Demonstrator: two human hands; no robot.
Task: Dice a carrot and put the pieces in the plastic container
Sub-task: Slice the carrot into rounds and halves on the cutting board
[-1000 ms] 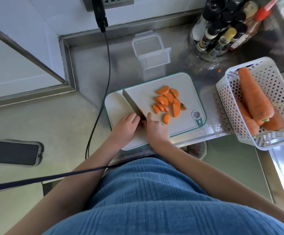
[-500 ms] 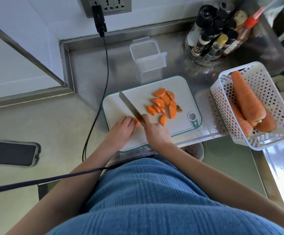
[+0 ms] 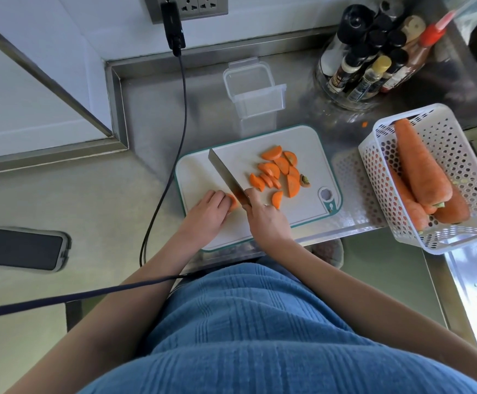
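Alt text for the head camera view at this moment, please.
Seen from above, a person's right hand grips a knife over a carrot piece that the left hand holds on a cutting board, cut pieces beside the blade. An empty plastic container stands behind; a white basket holds whole carrots.

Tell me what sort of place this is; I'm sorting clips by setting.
Most likely a home kitchen: a stainless steel counter, a white cutting board with orange carrot pieces, and a clear round rack of condiment bottles.
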